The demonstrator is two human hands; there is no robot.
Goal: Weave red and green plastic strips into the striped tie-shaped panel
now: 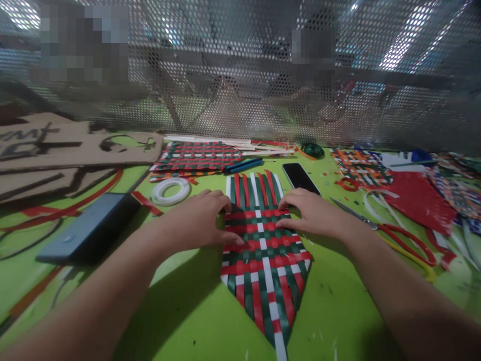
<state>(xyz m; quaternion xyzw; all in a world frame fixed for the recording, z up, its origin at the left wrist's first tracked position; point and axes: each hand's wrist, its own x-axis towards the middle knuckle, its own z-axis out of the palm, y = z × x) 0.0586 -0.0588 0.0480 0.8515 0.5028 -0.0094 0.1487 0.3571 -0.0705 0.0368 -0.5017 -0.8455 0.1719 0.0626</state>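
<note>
A woven mat (265,260) of red, green and white strips lies on the green table (188,311) in front of me, its near end tapering to a point and loose strip ends fanning out at the far end. My left hand (199,220) rests on the mat's left edge, fingers curled and pinching a red cross strip. My right hand (310,213) lies on the right edge, fingers pressed together on the same rows of weave.
A dark phone (299,177) lies beyond my right hand, red-handled scissors (394,235) to its right. A grey flat box (90,228), a white tape ring (172,191), cardboard sheets (67,150), another woven mat (197,158) and strip scraps (421,195) surround me. Perforated metal mesh (240,75) closes the back.
</note>
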